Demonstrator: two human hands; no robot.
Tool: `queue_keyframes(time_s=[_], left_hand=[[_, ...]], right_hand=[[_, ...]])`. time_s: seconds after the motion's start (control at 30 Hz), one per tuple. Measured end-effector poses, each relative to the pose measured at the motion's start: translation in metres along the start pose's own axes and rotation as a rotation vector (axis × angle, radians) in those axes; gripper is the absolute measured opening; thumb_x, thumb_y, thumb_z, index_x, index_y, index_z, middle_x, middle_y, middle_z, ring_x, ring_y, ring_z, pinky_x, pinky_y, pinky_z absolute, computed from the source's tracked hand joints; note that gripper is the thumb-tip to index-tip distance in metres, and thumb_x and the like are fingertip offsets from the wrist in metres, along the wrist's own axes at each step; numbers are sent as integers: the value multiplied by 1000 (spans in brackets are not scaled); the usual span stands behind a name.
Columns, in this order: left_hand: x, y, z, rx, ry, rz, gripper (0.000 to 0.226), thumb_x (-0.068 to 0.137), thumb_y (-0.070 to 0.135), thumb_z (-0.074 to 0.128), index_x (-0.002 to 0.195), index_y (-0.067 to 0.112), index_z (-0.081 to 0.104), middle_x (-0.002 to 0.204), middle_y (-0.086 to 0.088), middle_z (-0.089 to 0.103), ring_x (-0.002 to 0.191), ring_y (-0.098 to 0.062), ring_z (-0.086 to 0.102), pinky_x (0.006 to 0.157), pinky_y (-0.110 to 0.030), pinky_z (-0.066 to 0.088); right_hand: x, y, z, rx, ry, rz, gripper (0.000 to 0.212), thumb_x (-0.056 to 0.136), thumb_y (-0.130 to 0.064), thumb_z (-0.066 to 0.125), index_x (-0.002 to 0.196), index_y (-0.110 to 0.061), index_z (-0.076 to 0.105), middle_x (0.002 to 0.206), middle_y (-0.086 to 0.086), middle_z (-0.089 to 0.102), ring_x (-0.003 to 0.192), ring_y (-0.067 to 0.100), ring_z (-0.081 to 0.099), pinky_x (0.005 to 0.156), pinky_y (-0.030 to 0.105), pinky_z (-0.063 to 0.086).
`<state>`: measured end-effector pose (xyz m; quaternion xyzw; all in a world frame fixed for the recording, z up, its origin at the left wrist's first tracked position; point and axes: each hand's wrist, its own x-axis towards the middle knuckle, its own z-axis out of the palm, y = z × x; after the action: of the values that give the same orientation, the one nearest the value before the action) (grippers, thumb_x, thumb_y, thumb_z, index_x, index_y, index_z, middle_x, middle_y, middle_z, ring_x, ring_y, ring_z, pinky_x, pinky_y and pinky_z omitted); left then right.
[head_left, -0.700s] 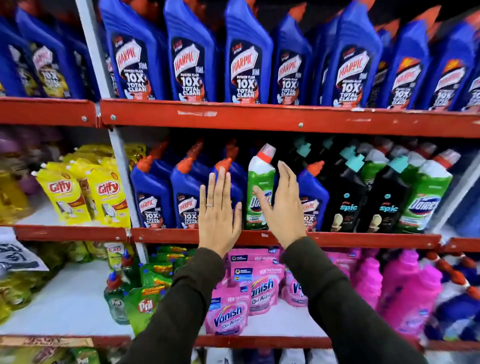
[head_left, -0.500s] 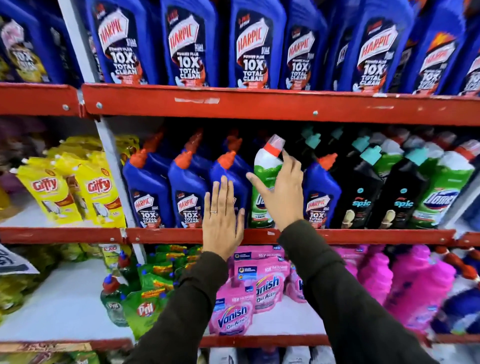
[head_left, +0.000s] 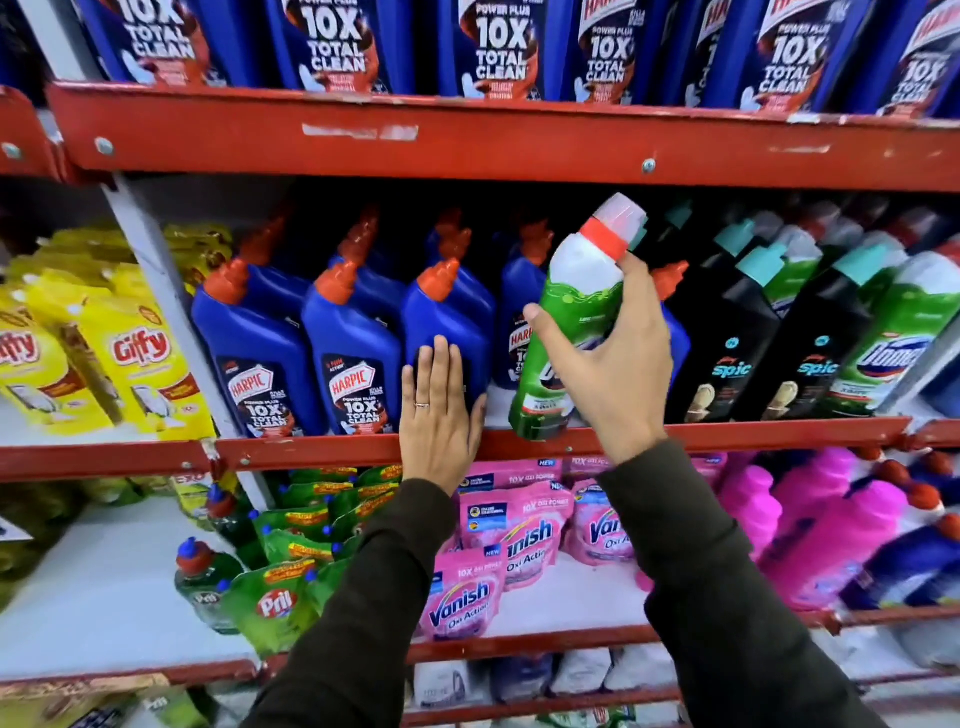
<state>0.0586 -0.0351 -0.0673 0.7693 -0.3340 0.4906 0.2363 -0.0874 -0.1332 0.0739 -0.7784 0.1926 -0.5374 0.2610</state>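
Note:
My right hand (head_left: 608, 364) grips a green and white cleaner bottle (head_left: 576, 306) with a red ring under its white cap. The bottle is tilted, its base just above the front edge of the red middle shelf (head_left: 727, 439). My left hand (head_left: 439, 415) lies flat, fingers straight, against the front of a blue Harpic bottle (head_left: 441, 322) in the same row. My palm covers that bottle's label.
More blue Harpic bottles (head_left: 358, 353) stand to the left, black Spic bottles (head_left: 737, 343) and a green Domex bottle (head_left: 893, 343) to the right. Yellow Giffy pouches (head_left: 140, 364) are far left. Pink Vanish pouches (head_left: 467, 597) and green Pril packs (head_left: 275, 597) fill the shelf below. Large Harpic bottles (head_left: 498, 47) line the top shelf (head_left: 467, 140).
My right hand closed round the green bottle and pulled it up and forward out of the row, tilting it. My left hand settled flat on the blue bottle. The camera moved closer.

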Motion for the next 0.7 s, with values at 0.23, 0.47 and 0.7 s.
queue_keyframes(time_s=[0.23, 0.47, 0.7], left_hand=[[-3, -1, 5, -10, -5, -24, 71, 106, 36, 41, 159, 5, 6, 169, -6, -21, 156, -19, -19, 130, -39, -5], [-5, -2, 7, -17, -15, -30, 71, 111, 39, 31, 162, 8, -7, 162, -16, 11, 156, -19, -21, 129, -40, -3], [-7, -2, 5, -39, -6, -8, 73, 112, 42, 26, 159, 12, -21, 165, -1, -31, 155, -18, -22, 130, -39, -4]], right_hand=[[-63, 42, -19, -97, -208, 149, 68, 71, -60, 83, 124, -29, 54, 112, -8, 71, 100, 17, 70, 83, 42, 60], [-167, 115, 12, -225, -561, 395, 92, 69, -47, 91, 141, -17, 42, 124, 6, 68, 110, 28, 69, 85, 37, 59], [-204, 149, 26, -307, -663, 510, 110, 69, -51, 91, 152, -12, 31, 137, 9, 61, 121, 29, 65, 95, 41, 58]])
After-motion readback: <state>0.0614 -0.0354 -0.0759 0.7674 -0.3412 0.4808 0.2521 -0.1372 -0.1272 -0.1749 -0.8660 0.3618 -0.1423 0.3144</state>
